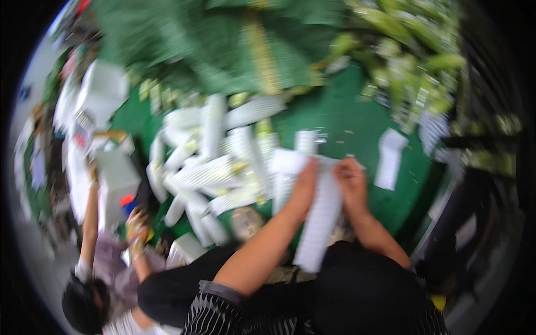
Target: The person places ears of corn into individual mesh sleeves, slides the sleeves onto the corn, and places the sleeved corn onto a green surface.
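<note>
My left hand [307, 184] grips the upper left edge of a white foam net sleeve [320, 222], which hangs down toward my lap. At the sleeve's upper right edge, my right hand [352, 186] has its fingers curled in on the material. Motion blur hides the fingertips. Just beyond my left hand lie more white sleeves [287, 161]. To the left is a heap of long pale-green vegetables in white foam nets [209, 171], some with green ends showing. A loose flat sleeve [390, 159] lies on the green surface [335, 113] to the right.
Unwrapped green vegetables, perhaps corn in husks [402, 54], are piled at the far right. A green woven sack [209, 46] with a yellow stripe covers the back. White foam boxes [115, 184] stand at left, beside a gloved co-worker [86, 293]. A dark object [465, 230] is at right.
</note>
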Tool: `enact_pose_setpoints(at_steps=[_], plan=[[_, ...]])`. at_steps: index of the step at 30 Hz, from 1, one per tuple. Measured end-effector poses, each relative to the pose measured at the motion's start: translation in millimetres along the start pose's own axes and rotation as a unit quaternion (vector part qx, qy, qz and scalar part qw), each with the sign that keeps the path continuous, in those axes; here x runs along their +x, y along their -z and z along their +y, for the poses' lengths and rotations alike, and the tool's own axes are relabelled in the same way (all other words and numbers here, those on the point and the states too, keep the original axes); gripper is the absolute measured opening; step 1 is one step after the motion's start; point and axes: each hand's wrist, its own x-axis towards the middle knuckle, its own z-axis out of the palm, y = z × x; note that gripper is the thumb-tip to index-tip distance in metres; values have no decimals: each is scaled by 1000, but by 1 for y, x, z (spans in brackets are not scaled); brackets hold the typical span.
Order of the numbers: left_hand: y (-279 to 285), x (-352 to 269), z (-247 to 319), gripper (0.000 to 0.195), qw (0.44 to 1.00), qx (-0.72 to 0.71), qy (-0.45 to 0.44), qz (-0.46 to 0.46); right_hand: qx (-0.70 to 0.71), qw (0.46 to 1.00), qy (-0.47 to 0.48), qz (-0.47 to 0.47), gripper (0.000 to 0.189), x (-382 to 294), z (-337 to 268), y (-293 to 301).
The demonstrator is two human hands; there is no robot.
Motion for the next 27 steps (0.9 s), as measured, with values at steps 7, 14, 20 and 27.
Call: enact_pose_setpoints(at_steps=[7,14,20,27], plan=[[-19,50,14,76,973,217,-5,77,-200,955,184,-123,33,18,-40,47],[22,231,100,50,572,661,-448,188,-46,998,39,29,21,23,-70,71],[7,242,128,75,520,673,-497,171,28,999,-27,-37,21,13,-48,65],[4,72,140,34,627,579,-513,97,338,935,-106,12,31,18,-37,85]])
